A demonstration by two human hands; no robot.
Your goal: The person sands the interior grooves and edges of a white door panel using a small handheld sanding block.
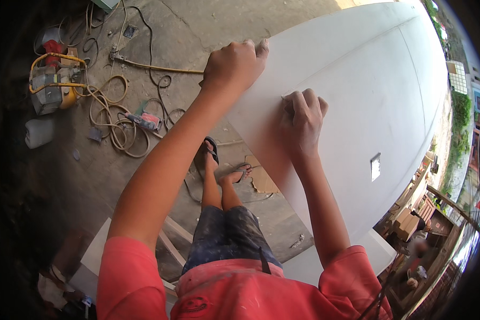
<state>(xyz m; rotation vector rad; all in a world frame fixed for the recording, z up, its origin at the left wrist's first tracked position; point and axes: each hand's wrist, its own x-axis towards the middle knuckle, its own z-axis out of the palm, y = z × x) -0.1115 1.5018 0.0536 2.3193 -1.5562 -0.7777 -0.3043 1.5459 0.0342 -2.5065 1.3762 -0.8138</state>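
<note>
A large white panel (344,100) with a curved outer edge lies before me. Thin lines cross its smooth surface, and a small rectangular cutout (375,167) shows towards its right side. At the panel's near left edge is my left hand (237,64), its fingers curled and its palm hidden; a small dark edge shows by the wrist. My right hand (306,112) rests on the white surface with bent, dusty fingers. A tiny pale edge peeks out at its fingertips, too small to name. Whether either hand holds something is hidden.
Tangled hoses and cables (120,120) lie on the concrete floor at left, with a power sander (146,120) and a yellow-framed machine (58,86). Cardboard (264,176) lies near my feet. White boxy pieces (344,256) stand below the panel. A person (420,248) is at far right.
</note>
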